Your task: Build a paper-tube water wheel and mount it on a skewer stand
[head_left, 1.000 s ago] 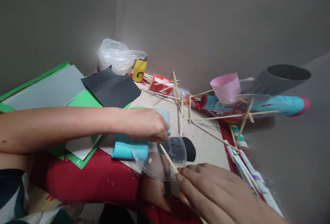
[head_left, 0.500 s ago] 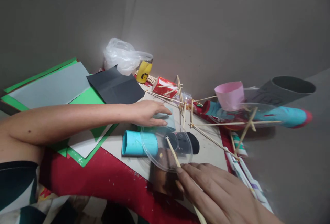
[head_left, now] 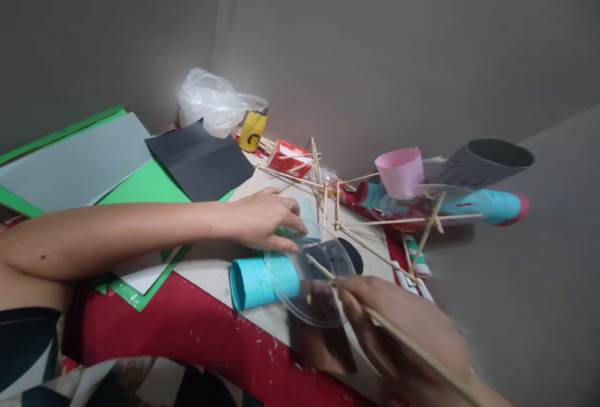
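Observation:
My right hand [head_left: 398, 326], partly blurred, grips a bamboo stick [head_left: 320, 266] whose tip is over a clear round plastic lid [head_left: 323, 316]. My left hand [head_left: 267, 219] stretches across from the left, palm down, fingers apart. Its fingertips are at the lid's upper edge; I cannot tell whether they press on it. Under or behind the lid lie a light-blue paper tube [head_left: 253, 285], a black rolled piece [head_left: 351, 254] and a brown piece [head_left: 319, 347]. Something pale blue [head_left: 307, 210] shows just beyond my left fingers.
Joined stick frames [head_left: 365, 244] stand at the right, beside a pink paper cup [head_left: 400, 172], a grey tube [head_left: 473, 166] and a blue-and-red roll [head_left: 497, 207]. Black paper [head_left: 201, 160] and green sheets [head_left: 145, 185] lie left. Behind are a plastic bag [head_left: 206, 100], yellow container [head_left: 253, 132] and red box [head_left: 288, 157].
My right hand has lifted and turned, and the stick now slants more to the right. My left hand has moved slightly down toward the lid. The whole view has shifted a little.

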Available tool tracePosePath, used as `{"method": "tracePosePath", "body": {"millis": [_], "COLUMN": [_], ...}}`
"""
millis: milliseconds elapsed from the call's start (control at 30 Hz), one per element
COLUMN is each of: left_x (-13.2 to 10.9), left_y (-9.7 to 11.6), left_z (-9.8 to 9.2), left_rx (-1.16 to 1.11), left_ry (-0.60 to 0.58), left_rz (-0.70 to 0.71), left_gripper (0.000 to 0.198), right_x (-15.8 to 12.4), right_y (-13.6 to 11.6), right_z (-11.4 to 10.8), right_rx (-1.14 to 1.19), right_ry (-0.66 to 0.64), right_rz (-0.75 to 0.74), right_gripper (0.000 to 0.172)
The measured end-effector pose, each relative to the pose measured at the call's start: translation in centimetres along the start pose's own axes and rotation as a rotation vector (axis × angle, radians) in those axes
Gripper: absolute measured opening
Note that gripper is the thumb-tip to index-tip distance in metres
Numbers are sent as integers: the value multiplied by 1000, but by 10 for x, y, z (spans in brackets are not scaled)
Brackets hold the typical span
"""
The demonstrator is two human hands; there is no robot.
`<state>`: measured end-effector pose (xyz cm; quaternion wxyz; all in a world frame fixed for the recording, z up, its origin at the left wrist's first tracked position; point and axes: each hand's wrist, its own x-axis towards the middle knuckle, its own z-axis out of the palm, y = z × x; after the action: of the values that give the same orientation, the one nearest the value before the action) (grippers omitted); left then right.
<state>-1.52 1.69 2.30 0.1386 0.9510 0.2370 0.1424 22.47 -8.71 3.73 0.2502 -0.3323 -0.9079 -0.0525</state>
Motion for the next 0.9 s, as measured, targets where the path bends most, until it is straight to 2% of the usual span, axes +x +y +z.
{"method": "tracePosePath", "body": {"millis": [133, 200, 400, 500, 600, 667, 800, 900], "left_x": [-1, -1, -2, -1, -2, -2, -3, -3], "left_y": [-1, -1, -2, -2, -3, -3, -1, 0], "left_z": [1, 2, 5, 6, 6, 6, 5, 4], "left_rx": [-2, 3, 22, 35, 38, 35, 37, 37], "left_ry": [21, 29, 41, 48, 54, 58, 41, 40], "left_rz": [12, 18, 42, 45, 47, 44, 25, 28], "left_gripper": [36, 36, 35, 35, 36, 36, 37, 37], "right_x": [14, 20, 26, 28, 30, 31, 31, 33], "right_y": [0, -1, 4, 10, 9, 5, -3, -1], "right_z": [-5, -5, 9, 13, 4, -7, -21, -20], "right_rx": [131, 173, 208, 254, 304, 303, 229, 184], "right_ry": [146, 172, 104, 99, 41, 24, 90, 122], "right_rz": [192, 258, 159, 224, 268, 237, 129, 177], "right_gripper": [13, 14, 18, 15, 11, 9, 15, 13]}}
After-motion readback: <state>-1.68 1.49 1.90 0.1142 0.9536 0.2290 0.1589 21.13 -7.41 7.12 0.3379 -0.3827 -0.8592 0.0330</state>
